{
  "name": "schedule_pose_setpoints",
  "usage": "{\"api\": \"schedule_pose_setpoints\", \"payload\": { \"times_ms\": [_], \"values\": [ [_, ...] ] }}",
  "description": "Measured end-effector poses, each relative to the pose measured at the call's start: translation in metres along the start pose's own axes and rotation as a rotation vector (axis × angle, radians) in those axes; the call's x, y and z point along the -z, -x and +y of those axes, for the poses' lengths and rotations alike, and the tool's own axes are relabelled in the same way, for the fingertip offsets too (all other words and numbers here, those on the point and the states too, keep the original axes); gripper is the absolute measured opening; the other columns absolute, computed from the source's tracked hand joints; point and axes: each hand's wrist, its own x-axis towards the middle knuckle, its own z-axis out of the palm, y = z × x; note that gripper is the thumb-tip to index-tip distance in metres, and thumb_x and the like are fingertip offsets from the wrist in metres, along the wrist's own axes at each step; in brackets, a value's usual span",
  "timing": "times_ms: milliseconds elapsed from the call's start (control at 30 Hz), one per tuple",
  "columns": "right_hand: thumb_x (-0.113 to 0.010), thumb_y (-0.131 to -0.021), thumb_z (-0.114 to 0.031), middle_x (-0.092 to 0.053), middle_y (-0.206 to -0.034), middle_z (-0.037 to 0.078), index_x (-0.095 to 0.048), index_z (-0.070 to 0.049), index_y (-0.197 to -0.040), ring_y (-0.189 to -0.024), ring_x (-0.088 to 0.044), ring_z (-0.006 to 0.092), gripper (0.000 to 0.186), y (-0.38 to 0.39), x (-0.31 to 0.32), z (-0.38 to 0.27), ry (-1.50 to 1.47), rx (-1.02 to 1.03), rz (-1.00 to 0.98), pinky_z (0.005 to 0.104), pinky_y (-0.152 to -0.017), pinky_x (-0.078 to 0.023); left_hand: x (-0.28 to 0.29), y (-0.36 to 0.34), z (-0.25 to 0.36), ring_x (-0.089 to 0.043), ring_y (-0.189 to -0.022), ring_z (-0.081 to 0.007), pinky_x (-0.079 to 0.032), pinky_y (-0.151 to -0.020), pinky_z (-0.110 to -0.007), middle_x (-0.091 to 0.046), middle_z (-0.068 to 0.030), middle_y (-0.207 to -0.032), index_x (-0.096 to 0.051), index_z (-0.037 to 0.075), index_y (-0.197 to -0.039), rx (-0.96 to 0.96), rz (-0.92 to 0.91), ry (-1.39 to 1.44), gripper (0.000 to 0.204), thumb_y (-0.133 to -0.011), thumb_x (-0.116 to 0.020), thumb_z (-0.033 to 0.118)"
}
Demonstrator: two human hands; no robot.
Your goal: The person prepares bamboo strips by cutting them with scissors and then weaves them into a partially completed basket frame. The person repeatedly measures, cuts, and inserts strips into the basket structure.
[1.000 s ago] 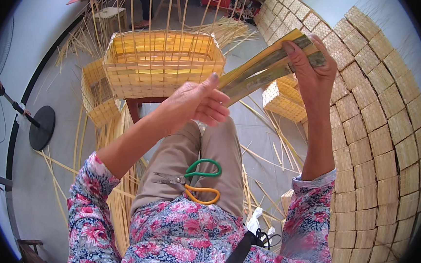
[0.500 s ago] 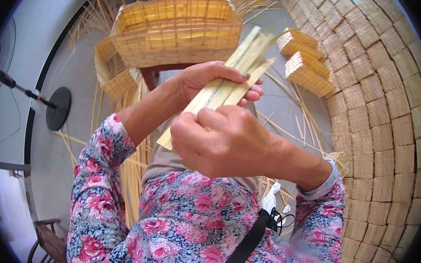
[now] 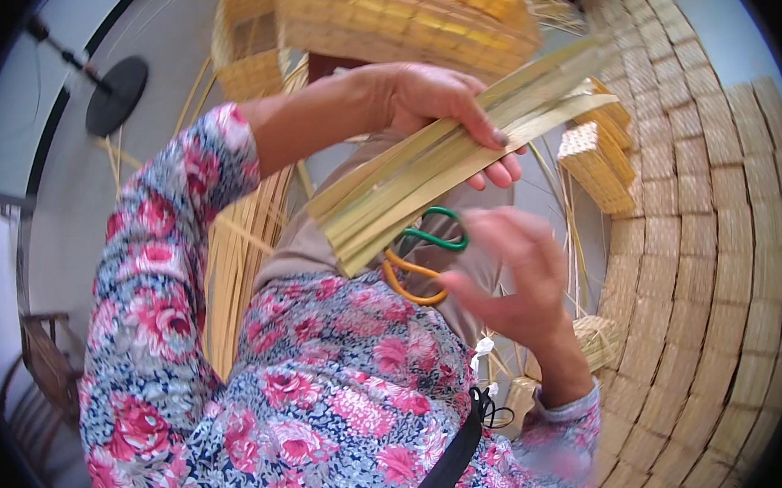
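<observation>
My left hand (image 3: 454, 104) is closed on a bundle of flat, pale green-yellow plant strips (image 3: 405, 184), thumb on top and fingers beneath. The bundle slants across my lap, its far end toward the upper right. Below its near end show the looped handles of a pair of scissors (image 3: 445, 243), one green and one orange; their blades are hidden. My right hand (image 3: 520, 276) is beside these handles, blurred, thumb and fingers apart. The thumb lies close to the orange loop, and I cannot tell whether it touches. Nothing shows in that hand.
A large yellow woven basket (image 3: 412, 25) stands ahead, with a smaller one (image 3: 252, 68) at its left. More small baskets (image 3: 598, 161) sit at the right, before stacked woven blocks (image 3: 682, 251). Loose strips (image 3: 243, 263) lie left of my lap. A fan base (image 3: 118, 95) stands far left.
My right hand has left the strips and moved down and right to the scissors, which have come into sight. The left hand still holds the bundle, now tilted flatter. The view has shifted.
</observation>
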Motion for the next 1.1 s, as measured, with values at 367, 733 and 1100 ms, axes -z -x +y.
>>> {"api": "schedule_pose_setpoints", "payload": {
  "times_ms": [367, 733, 1100],
  "values": [
    [-0.056, -0.100, -0.036, -0.063, -0.125, 0.012, -0.050, -0.002, -0.135, -0.113, -0.062, 0.0234, 0.049, 0.037, -0.051, 0.098, -1.526, -0.967, 0.182, 0.0414, -0.099, -0.049, 0.012, 0.060, -0.045, -0.072, -0.092, -0.0246, -0.063, -0.076, -0.039, -0.071, -0.0193, -0.108, -0.060, -0.008, -0.117, 0.079, -0.017, -0.252, 0.033, -0.091, -0.066, 0.012],
    [-0.056, -0.100, -0.020, -0.061, -0.123, 0.016, -0.050, -0.008, -0.136, -0.119, -0.056, 0.0341, 0.038, -0.031, -0.049, 0.088, -1.853, -0.541, 0.463, 0.0517, -0.108, -0.041, 0.023, 0.058, -0.033, -0.068, -0.095, -0.0174, -0.055, -0.083, -0.032, -0.072, -0.0100, -0.103, -0.063, 0.000, -0.111, -0.088, -0.105, -0.892, 0.018, -0.095, -0.060, 0.008],
    [-0.056, -0.100, -0.019, -0.066, -0.112, 0.015, -0.059, 0.001, -0.122, -0.110, -0.062, 0.0276, 0.030, -0.154, 0.004, 0.161, -1.197, -0.324, 0.043, 0.0421, -0.101, -0.047, 0.084, -0.004, 0.045, -0.066, -0.089, -0.0115, -0.053, -0.084, -0.031, -0.072, -0.0040, -0.093, -0.070, 0.007, -0.109, -0.547, 0.484, -1.260, 0.018, -0.095, -0.063, 0.015]
  ]
}}
